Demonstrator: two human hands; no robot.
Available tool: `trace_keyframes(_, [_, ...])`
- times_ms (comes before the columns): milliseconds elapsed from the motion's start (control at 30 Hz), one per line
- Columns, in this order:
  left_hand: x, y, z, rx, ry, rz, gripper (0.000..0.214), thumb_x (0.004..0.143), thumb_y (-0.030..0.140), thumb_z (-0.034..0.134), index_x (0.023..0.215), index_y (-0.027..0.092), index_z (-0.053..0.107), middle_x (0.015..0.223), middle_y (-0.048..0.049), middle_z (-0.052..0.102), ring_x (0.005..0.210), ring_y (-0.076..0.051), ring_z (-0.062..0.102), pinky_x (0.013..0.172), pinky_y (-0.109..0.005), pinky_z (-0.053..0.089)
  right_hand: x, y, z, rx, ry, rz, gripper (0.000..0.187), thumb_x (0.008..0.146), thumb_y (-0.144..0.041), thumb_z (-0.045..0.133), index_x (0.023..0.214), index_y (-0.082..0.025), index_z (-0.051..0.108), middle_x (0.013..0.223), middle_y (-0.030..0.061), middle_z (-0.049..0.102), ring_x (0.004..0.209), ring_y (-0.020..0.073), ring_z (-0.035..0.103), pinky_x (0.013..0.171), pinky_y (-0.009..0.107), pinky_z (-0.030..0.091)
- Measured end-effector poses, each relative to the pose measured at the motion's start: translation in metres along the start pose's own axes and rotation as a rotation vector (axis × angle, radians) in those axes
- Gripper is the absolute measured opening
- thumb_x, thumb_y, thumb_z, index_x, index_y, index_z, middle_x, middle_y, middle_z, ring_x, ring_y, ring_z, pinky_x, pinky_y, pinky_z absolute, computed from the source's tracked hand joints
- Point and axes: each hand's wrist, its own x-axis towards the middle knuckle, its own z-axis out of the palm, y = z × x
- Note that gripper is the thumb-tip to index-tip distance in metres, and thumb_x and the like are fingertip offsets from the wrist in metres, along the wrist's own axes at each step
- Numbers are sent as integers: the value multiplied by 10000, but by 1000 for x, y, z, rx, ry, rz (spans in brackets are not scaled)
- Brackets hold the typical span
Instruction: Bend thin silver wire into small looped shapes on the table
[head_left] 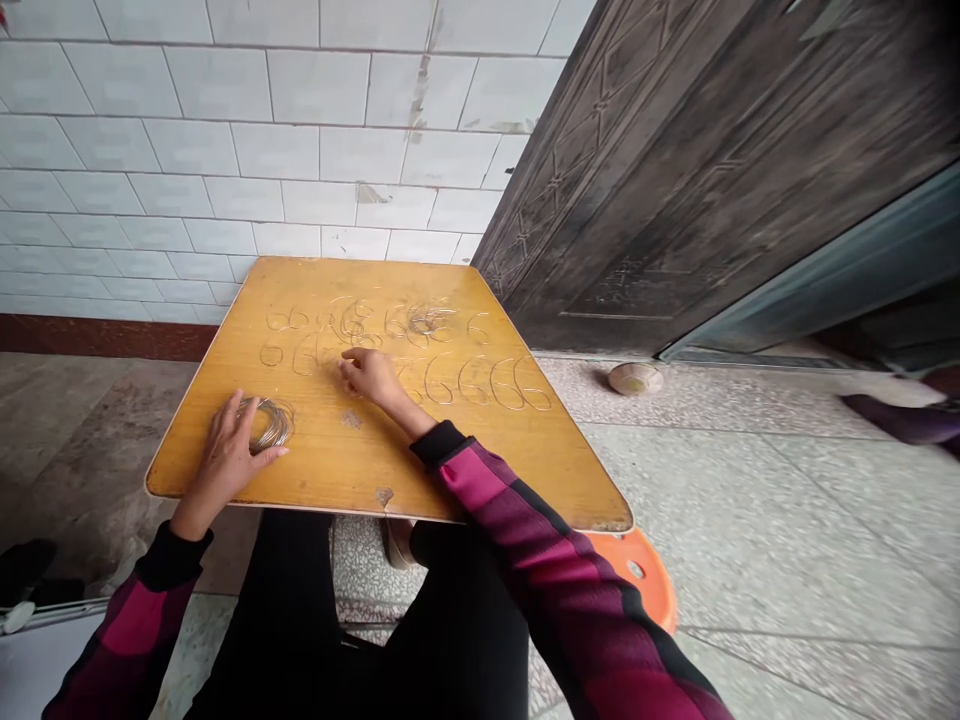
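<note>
Wire coil (280,426) flat, opening upward

Hands (225,445) (369,376) over table (465,460) with bent wires (429,320)

Left hand (229,445) and right hand (370,377): two in all
Wire coil (277,428): one
Bent wire pieces (507,407): more than ten; overlaps hide the exact number
Worktop (315,475): one
Plaid sleeves (555,565): two
Black trouser legs (281,600): two
Orange stool (654,585): one
Dark carved door (645,190): one
Pale rounded object (635,378): one
Tiled wall (292,90): one
</note>
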Motion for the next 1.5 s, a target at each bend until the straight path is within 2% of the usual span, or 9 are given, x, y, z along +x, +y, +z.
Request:
trace_keyframes(133, [-1, -11, -2, -285, 179, -198, 522, 838, 450, 584, 1274, 173, 506, 1367, -174, 485, 1289, -297, 460, 1086, -479, 352, -35, -6, 13, -322, -98, -368, 126, 819, -126, 606, 900, -151, 700, 789, 34, 697, 678, 120, 621, 688, 237, 463])
trace_keyframes(233, [-2, -22, 1, -564, 298, -364, 427, 846, 433, 566, 1189, 178, 558, 1231, -144, 593, 1152, -258, 583, 1025, -439, 435, -51, -16, 36, -437, -265, -477, 193, 835, -140, 605, 1004, -152, 696, 981, 75, 681, 804, 134, 630, 749, 235, 459])
trace_keyframes(367, [-1, -26, 1, -611, 313, -393, 382, 811, 405, 593, 1116, 175, 592, 1168, -127, 619, 1092, -249, 612, 992, -431, 464, -47, -32, 57, -667, -277, -336, 234, 878, -242, 558, 1067, -176, 679, 1081, 107, 645, 923, 192, 633, 768, 268, 462])
trace_keyframes(567, [3, -17, -5, -185, 189, -182, 309, 827, 370, 552, 1040, 165, 639, 1215, -130, 570, 1133, -269, 561, 994, -441, 450, -23, -35, 68, -744, -269, -99, 247, 823, -360, 592, 930, -166, 701, 1021, 121, 687, 932, 243, 642, 739, 301, 480])
trace_keyframes(667, [3, -18, -2, -66, 146, -105, 314, 843, 371, 530, 1032, 149, 646, 1232, -148, 554, 1161, -286, 539, 1019, -456, 426, -22, -35, 72, -732, -273, -37, 203, 784, -326, 616, 898, -183, 705, 975, 107, 707, 904, 245, 655, 726, 308, 491])
trace_keyframes(867, [3, -24, 7, 31, 131, -47, 329, 860, 387, 493, 981, 126, 654, 1238, -177, 554, 1171, -324, 525, 1028, -482, 417, -32, -42, 70, -630, -260, -13, 161, 753, -286, 649, 801, -137, 683, 974, 181, 706, 965, 303, 656, 786, 368, 502])
trace_keyframes(1100, [3, -20, -1, -74, 193, -123, 322, 828, 370, 542, 1032, 139, 637, 1194, -156, 587, 1129, -295, 566, 1002, -467, 451, -40, -27, 70, -135, -356, 117, 148, 782, -79, 542, 674, -180, 530, 557, 5, 639, 546, 135, 653, 544, 230, 536])
trace_keyframes(1333, [4, -28, -3, -436, 304, -330, 294, 741, 305, 590, 979, 141, 640, 1057, -115, 628, 916, -221, 659, 868, -398, 546, -43, -10, 79, 106, -342, 156, 193, 788, -11, 534, 774, -192, 468, 531, -43, 599, 519, 116, 651, 521, 217, 554])
trace_keyframes(1500, [-1, -20, -24, -291, 201, -216, 248, 772, 326, 583, 925, 153, 671, 1097, -116, 608, 935, -227, 640, 823, -394, 556, -42, -3, 83, 120, -323, 98, 151, 797, -31, 536, 801, -180, 507, 552, -47, 600, 515, 104, 638, 538, 206, 537])
